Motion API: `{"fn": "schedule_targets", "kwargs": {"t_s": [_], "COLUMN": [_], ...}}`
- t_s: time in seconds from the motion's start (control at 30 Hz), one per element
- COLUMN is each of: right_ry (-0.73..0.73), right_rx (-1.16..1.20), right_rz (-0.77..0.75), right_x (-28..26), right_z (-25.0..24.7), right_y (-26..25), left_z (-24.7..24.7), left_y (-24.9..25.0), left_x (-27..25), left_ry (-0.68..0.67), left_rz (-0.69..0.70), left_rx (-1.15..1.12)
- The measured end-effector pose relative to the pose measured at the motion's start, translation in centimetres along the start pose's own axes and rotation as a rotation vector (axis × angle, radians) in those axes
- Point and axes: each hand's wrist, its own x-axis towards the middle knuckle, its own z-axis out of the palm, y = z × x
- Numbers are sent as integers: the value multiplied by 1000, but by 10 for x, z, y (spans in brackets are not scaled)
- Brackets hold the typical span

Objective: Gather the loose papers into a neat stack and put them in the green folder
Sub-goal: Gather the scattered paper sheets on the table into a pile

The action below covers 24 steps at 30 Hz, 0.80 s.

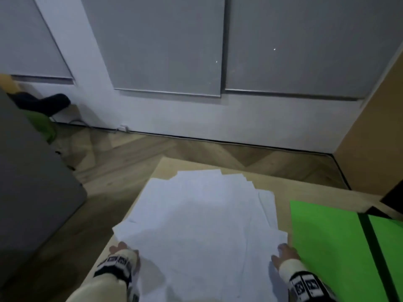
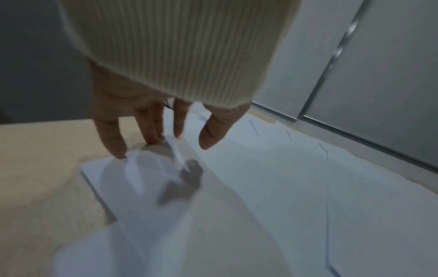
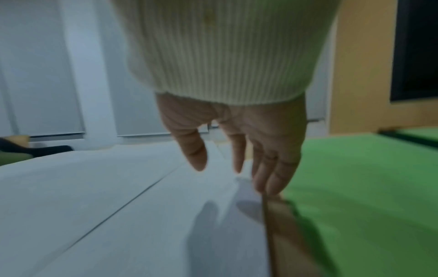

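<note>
A fanned, uneven pile of white papers point(image 1: 202, 216) covers the middle of a light wooden table point(image 1: 165, 164). The green folder point(image 1: 331, 243) lies open and flat just right of the pile. My left hand point(image 1: 118, 248) is at the pile's near left corner; in the left wrist view its straight fingers point(image 2: 111, 138) touch the edges of the papers point(image 2: 260, 187) there. My right hand point(image 1: 285, 253) is at the pile's near right edge, between the papers and the folder; its straight fingers point(image 3: 272, 178) reach down to the edge of the papers point(image 3: 106, 206) beside the folder point(image 3: 367, 187).
The table's far edge drops to a wood floor point(image 1: 135, 153). A grey panel point(image 1: 32, 182) stands at the left. A wooden cabinet side point(image 1: 375, 131) rises at the right, with a dark object point(image 1: 394, 197) on the table's far right corner.
</note>
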Motion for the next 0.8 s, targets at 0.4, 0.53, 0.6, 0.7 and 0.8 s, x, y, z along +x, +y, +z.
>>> {"fn": "schedule_targets", "kwargs": {"t_s": [0.4,0.53,0.6,0.7,0.8], "right_ry": [88,78,40,-53,-104], "right_rx": [261,311,292,247,333], "right_rz": [489,420,396,381,311], "right_x": [-19,-23,-22,-18,-21], "right_z": [31,40,41,42,45], "right_y": [-29,-32,-32,-31,-37], "left_z": [21,28,30,34,36], "left_y": [26,39,37,34,34], "left_x": [-9,-8,-5,-3,-3], "left_ry": [48,64,85,167,200], "left_rz": [-208,-216,-226,-254,-275], "left_rx": [73,32,34,44,2]}}
